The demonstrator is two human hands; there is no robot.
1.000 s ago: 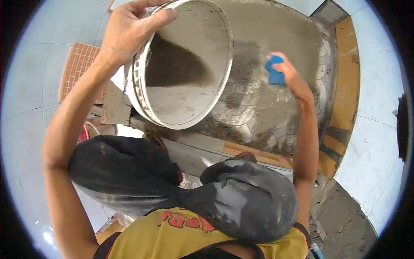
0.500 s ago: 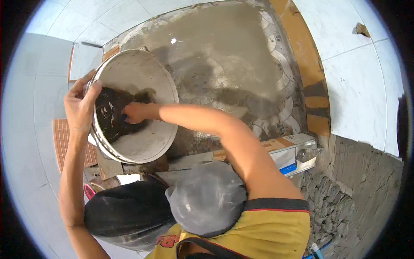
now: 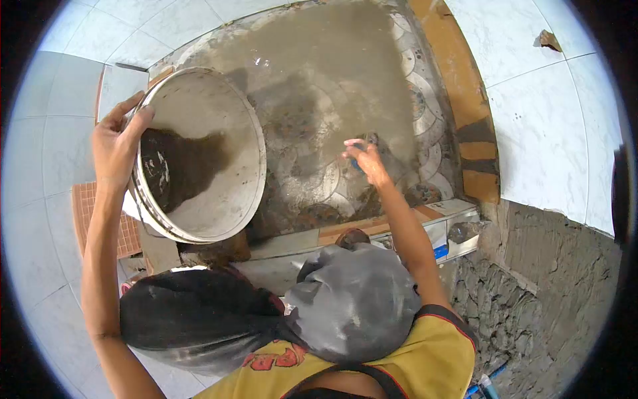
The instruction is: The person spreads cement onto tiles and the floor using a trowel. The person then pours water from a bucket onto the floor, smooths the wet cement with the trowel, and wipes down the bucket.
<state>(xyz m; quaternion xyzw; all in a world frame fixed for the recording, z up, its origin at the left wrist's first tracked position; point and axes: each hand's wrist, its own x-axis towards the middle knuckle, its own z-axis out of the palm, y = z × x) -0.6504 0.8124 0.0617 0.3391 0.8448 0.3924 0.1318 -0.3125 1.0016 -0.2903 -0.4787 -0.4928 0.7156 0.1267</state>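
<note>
My left hand (image 3: 119,143) grips the rim of a large white bucket (image 3: 229,179), thumb over the edge. The bucket is tipped, its mouth facing up and to the right, and dark wet mortar (image 3: 174,166) lies on its inner wall and bottom. My right hand (image 3: 365,159) is low over the wet patterned floor (image 3: 319,100), its fingers curled round a small blue-handled tool (image 3: 357,163). The tool's working end is mostly hidden by the hand, so its exact kind does not show. Grey, watery slurry covers much of that floor.
A low tiled ledge (image 3: 292,245) runs between my knees and the wet floor. An orange-brown strip (image 3: 458,66) borders the right side. Rough grey mortar (image 3: 495,319) lies at lower right, and an orange tile (image 3: 106,219) leans at the left.
My right hand has come out of the bucket and moved right, over the wet floor, with the blue-handled tool. My left hand keeps its hold on the bucket rim.
</note>
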